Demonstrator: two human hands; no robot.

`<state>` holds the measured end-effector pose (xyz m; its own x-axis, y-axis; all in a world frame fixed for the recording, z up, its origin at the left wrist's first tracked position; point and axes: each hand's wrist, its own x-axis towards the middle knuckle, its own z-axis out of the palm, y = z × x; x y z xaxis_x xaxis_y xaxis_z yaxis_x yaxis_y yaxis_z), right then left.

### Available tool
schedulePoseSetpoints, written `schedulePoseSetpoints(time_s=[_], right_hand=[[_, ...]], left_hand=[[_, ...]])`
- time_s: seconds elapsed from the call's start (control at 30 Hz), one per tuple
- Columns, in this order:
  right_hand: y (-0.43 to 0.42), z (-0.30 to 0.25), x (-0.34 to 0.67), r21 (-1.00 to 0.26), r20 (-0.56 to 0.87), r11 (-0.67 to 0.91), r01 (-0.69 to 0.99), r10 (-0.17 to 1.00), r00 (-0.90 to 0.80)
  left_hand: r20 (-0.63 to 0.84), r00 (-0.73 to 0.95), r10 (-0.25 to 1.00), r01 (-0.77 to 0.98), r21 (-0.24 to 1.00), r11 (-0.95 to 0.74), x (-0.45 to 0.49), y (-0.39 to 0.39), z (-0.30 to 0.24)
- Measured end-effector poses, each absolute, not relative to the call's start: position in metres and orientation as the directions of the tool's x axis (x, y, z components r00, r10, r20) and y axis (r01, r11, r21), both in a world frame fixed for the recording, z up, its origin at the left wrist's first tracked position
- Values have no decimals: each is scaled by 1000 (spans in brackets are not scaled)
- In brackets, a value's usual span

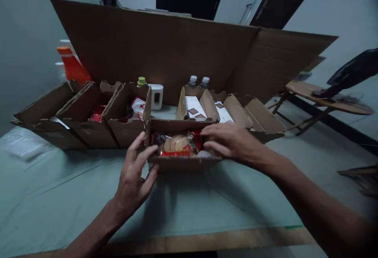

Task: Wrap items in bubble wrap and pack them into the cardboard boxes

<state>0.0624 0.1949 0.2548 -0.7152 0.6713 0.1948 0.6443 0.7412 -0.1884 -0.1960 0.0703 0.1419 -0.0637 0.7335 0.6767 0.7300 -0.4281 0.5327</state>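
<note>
In the middle of the table stands a small open cardboard box (183,166). Inside it lies a clear packet of round biscuits (177,144) with red printed wrapping. At the box's left end is my left hand (132,175), its fingers spread and the fingertips by the rim. My right hand (227,140) reaches over the right end, fingers bent inward beside the red wrapper (197,138). What these fingers hold, if anything, is hidden. Something whitish and clear (205,153) shows under them.
Cardboard bins (97,136) with red packets stand at left; more bins (203,102) with white boxes stand at right. Behind are an orange bottle (73,67), a white handled jug (156,96), two capped bottles (193,80) and a tall cardboard panel (165,45). Clear plastic bags (25,144) lie far left.
</note>
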Motion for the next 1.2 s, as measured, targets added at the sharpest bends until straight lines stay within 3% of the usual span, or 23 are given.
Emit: schedulePoseSetpoints(time_s=[0.1, 0.17, 0.23, 0.3, 0.47, 0.67, 0.8, 0.9, 1.03, 1.2], right_hand=[[166, 249, 102, -256, 560, 655, 710, 700, -444], [147, 226, 122, -387, 639, 525, 758, 746, -190], [136, 192, 130, -526, 551, 413, 744, 832, -73], [136, 157, 125, -639, 405, 341, 689, 911, -75], [156, 111, 92, -804, 228, 264, 534, 964, -133], [105, 103, 89, -790, 245, 220, 572, 969, -34], [63, 113, 45, -770, 253, 331, 546, 943, -215], [72, 130, 0, -795, 248, 372, 479, 920, -304], [100, 137, 4, -847, 263, 336, 412, 938, -224], [94, 109, 78, -856, 227, 230, 462, 972, -63]], left_hand=[[614, -227, 756, 639, 680, -360, -201, 64, 128], [477, -284, 832, 525, 804, -281, -205, 62, 114], [323, -291, 901, 397, 897, -193, -206, 64, 98], [236, -265, 935, 308, 940, -150, -203, 72, 86], [268, -190, 945, 224, 949, -223, -181, 100, 79], [295, -239, 925, 296, 929, -220, -180, 43, 66], [197, -466, 862, 342, 939, -30, -225, -27, 54], [167, -599, 783, 363, 928, 80, -256, -34, 74], [279, -500, 820, 401, 913, -67, -242, 3, 103], [390, -298, 872, 446, 864, -234, -184, 11, 83]])
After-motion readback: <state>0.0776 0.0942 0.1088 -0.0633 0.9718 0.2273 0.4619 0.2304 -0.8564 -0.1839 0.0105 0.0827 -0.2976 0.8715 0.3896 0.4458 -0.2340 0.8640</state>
